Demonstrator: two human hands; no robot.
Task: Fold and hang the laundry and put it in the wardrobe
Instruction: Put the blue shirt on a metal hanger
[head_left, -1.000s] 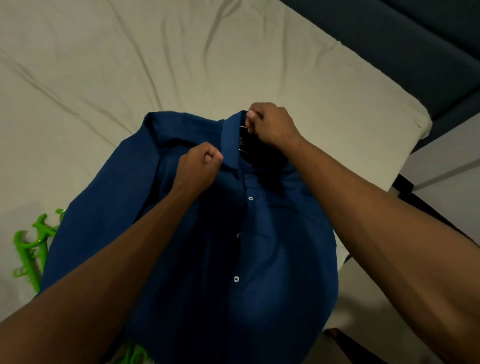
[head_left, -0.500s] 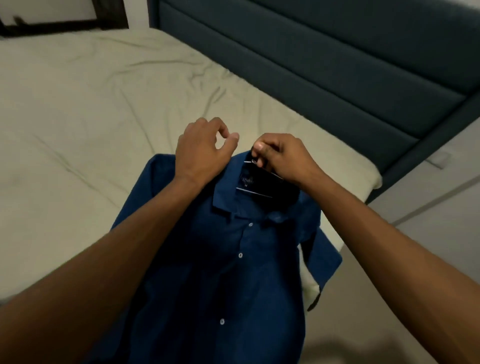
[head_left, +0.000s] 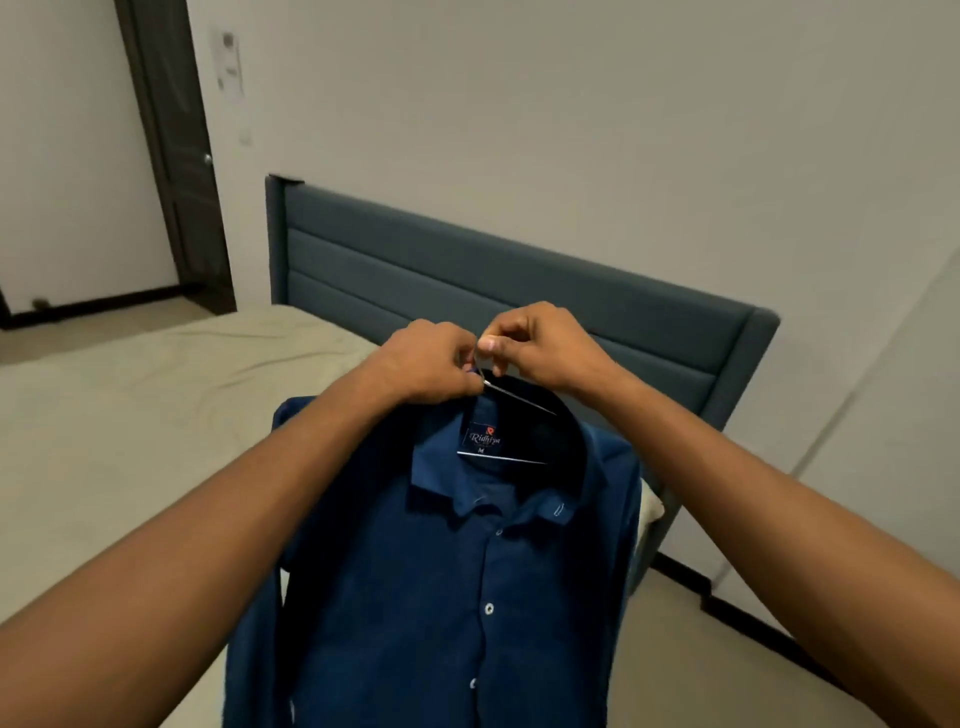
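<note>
Blue shirt (head_left: 467, 597) hangs in the near centre, its neck label (head_left: 482, 440) reading "Ridhiya" above a size "M". Both hands meet just above the collar: the left hand (head_left: 428, 369) and right hand (head_left: 540, 348) have their fingers curled, pinching a thin hanger wire (head_left: 514, 397) at the shirt's top. Beyond lie the bed (head_left: 156, 415) and its grey-blue headboard (head_left: 467, 280).

A wide bed with a creased beige sheet (head_left: 156, 415) meets a padded blue-grey headboard (head_left: 519, 291). Behind the headboard rises a plain off-white wall (head_left: 571, 130). Left of the headboard stands a dark brown door frame (head_left: 176, 171). Dim light.
</note>
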